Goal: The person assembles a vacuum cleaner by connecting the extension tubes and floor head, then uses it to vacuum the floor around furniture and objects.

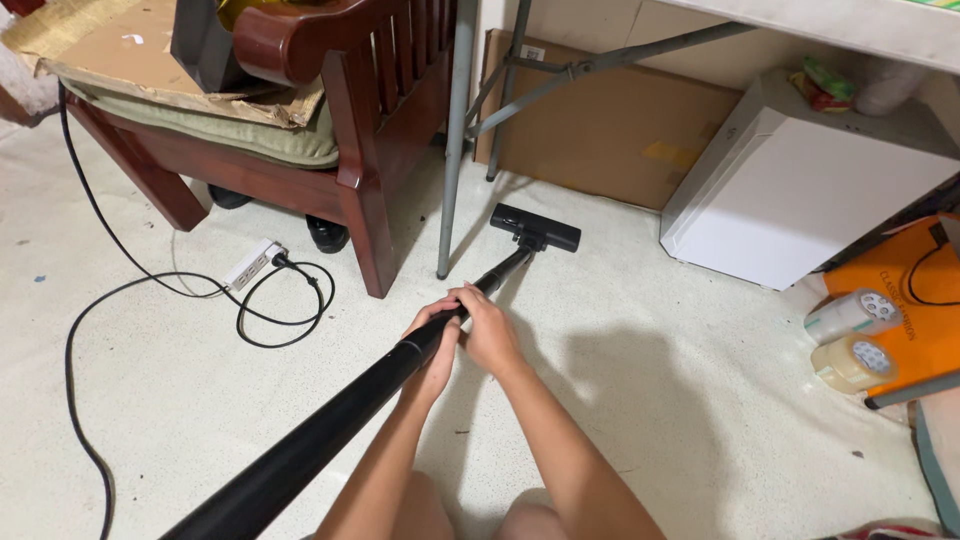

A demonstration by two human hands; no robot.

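A long black vacuum wand (330,430) runs from the lower left up to a black floor head (536,226) resting on the pale floor near a grey table leg (452,150). Both hands grip the wand at its middle. My left hand (432,345) wraps it from below. My right hand (490,330) closes over it from the right, touching the left hand.
A dark red wooden chair (360,130) with a green cushion and cardboard stands at upper left. A white power strip (250,265) with black cables lies on the floor. A white box (790,190), a cardboard sheet (610,130), an orange bag (920,300) and two tape rolls (850,340) sit at right.
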